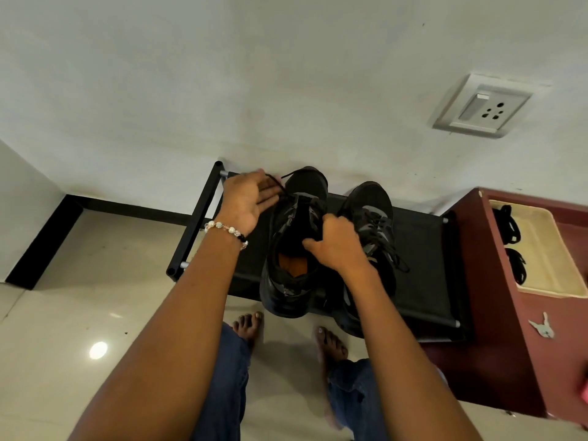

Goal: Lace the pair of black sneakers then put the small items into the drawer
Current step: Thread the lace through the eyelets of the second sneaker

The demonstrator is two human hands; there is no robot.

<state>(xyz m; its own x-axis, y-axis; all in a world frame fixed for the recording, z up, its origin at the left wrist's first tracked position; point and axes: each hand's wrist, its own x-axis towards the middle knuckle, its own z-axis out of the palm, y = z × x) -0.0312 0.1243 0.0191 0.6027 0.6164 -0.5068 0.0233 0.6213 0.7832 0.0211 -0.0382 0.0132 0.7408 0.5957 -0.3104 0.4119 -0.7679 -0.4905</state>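
We have 2 black mesh-and-rubber sneakers side by side on a low black fabric-topped shoe rack point(423, 281) against the wall. Our left hand point(246, 200) is up beside the toe end of the left black sneaker point(294, 249), fingers fairly straight, with a thin black cord shoelace point(280, 183) running across them; whether the thumb pinches the lace we cannot tell. Our right hand point(334, 243) curls over that sneaker's collar and tongue, gripping it to hold the shoe steady. The right black sneaker point(372, 224) stands just beside it, its laces already crossed, so we judge 1 shoe still needs lacing.

The lace looks limp and light; it will flop unless kept taut, so we would pinch it near the tip to feed the eyelets. The upper seems soft and will buckle, so a hold on the firmer collar suits.

To the right, a maroon wooden cabinet's open cream-lined drawer point(541, 249) holds dark looped items, and a small pale key-like object point(542, 327) lies on the cabinet top.
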